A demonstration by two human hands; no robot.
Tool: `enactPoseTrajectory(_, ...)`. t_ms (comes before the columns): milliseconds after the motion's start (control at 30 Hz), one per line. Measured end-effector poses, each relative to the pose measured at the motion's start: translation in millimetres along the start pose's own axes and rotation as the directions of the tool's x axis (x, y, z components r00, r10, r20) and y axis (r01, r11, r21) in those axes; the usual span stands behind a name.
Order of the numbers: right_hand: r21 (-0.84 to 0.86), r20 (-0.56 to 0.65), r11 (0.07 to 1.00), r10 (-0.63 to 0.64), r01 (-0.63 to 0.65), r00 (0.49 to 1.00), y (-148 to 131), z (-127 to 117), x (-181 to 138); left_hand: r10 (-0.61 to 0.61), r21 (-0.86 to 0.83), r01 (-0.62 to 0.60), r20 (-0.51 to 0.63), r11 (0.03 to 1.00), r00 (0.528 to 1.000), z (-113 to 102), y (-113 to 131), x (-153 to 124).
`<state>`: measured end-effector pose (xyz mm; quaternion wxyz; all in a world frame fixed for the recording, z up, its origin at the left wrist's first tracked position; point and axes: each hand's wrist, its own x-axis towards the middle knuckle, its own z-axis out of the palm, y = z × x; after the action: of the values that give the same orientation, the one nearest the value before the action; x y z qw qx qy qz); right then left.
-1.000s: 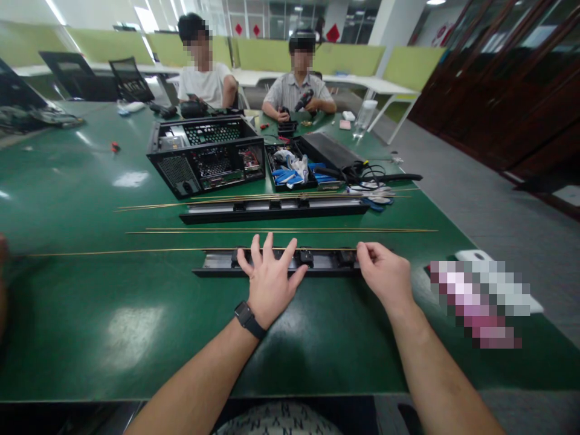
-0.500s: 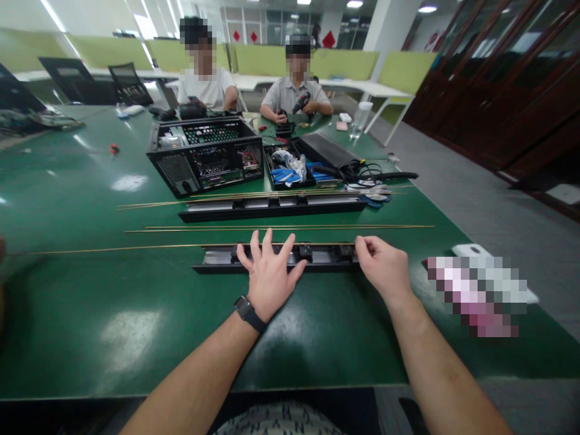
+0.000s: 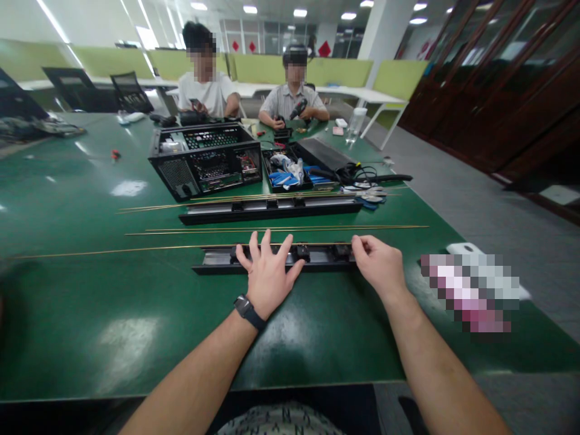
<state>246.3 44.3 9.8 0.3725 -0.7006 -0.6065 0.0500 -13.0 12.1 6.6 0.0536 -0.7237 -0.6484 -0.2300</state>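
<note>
A black rail with a silver channel (image 3: 222, 258) lies across the green table in front of me, with dark blocks (image 3: 343, 251) set along it. My left hand (image 3: 270, 266) rests on the rail with its fingers spread, touching it near the middle. Along the rail's far side runs a thin brass-coloured rod (image 3: 136, 248), reaching well out to the left. At the rail's right end, my right hand (image 3: 378, 260) is closed in a pinch at the rod's end. The fingers hide that end of the rod and of the rail.
Two loose rods (image 3: 317, 229) lie beyond, then a second rail (image 3: 272, 214) with more rods. Behind stand an open computer case (image 3: 203, 160) and a tray of gloves (image 3: 290, 172). Cables (image 3: 357, 173) lie right of it. Two people sit opposite; one holds a power drill (image 3: 299, 109).
The view has tilted up and shifted slightly. Both hands stay in nearly the same places on the rail and the rod.
</note>
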Motion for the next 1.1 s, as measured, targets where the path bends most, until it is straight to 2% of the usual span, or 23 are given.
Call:
enactPoseTrajectory(467, -0.031, -0.011, 1.0, -0.008, 0.007, 1.0, 2.1, -1.5, 1.2, -0.011, -0.011, 0.011, 0.012, 1.0, 1.0, 0.2, -0.8, 0.9)
enactPoseTrajectory(1100, -0.131, -0.068, 0.988, 0.078, -0.087, 0.995, 6.9, -6.9, 6.2, -0.025, -0.015, 0.025, 0.007, 1.0, 1.0, 1.9, -0.9, 1.1)
